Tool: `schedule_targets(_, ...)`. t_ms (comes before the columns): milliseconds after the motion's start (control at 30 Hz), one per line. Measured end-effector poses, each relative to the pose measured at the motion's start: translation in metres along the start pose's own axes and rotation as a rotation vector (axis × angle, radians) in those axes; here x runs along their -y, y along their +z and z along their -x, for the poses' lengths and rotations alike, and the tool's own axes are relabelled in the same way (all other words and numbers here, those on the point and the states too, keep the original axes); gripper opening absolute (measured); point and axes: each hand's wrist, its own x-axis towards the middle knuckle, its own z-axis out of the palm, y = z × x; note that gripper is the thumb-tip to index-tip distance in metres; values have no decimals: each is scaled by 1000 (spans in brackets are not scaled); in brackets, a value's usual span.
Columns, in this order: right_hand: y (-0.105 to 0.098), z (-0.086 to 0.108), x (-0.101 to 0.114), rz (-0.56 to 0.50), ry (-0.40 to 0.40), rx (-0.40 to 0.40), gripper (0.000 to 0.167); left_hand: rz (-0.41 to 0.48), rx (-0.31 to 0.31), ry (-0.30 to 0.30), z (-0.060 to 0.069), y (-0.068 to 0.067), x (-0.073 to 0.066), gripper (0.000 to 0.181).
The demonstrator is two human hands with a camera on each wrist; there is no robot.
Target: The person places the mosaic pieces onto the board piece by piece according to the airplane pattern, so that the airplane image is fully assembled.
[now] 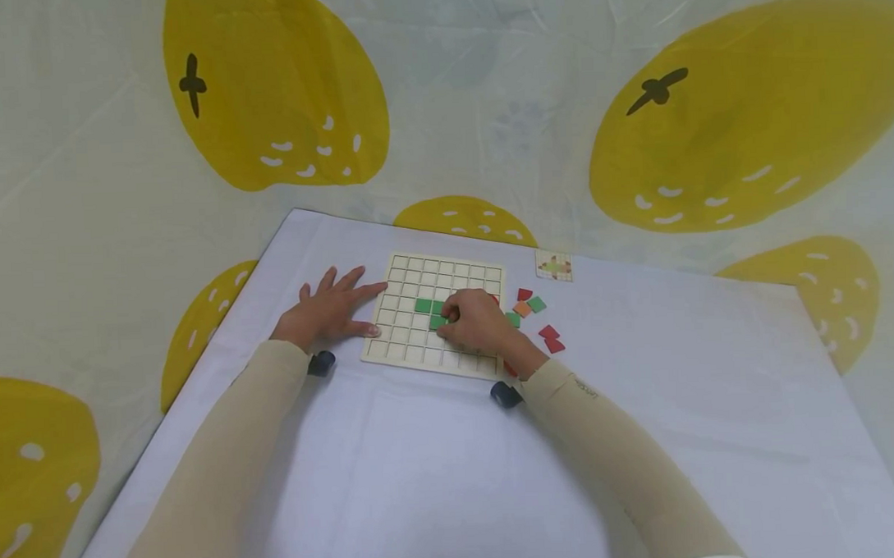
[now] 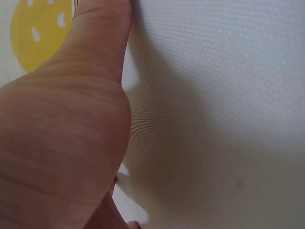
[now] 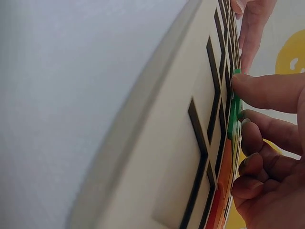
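A cream grid board lies on the white table. Green square tiles sit on its middle squares. My right hand reaches over the board from the right, its thumb and index finger pinching a green tile low against the grid. The other fingers of that hand are curled in, and it covers part of the board. Orange and red pieces show on the board beneath it in the right wrist view. With fingers spread, my left hand rests at the board's left edge, forefinger and thumb touching it.
Right of the board lie loose pieces: red, orange, green and more red ones. A small pattern card lies at the table's back edge. Behind hangs a cloth with yellow fruit prints.
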Motion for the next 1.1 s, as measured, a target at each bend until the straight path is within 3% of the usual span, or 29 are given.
schedule_targets(633, 2, 2, -1, -12, -10, -29, 25, -10, -3, -8, 1, 1, -1, 89)
schedule_targets(967, -19, 10, -21, -100, 10, -46, 18, 10, 2, -5, 3, -3, -1, 89)
schedule_targets(1100, -29, 13, -35, -79, 43, -39, 19, 14, 2, -2, 1, -1, 1, 90)
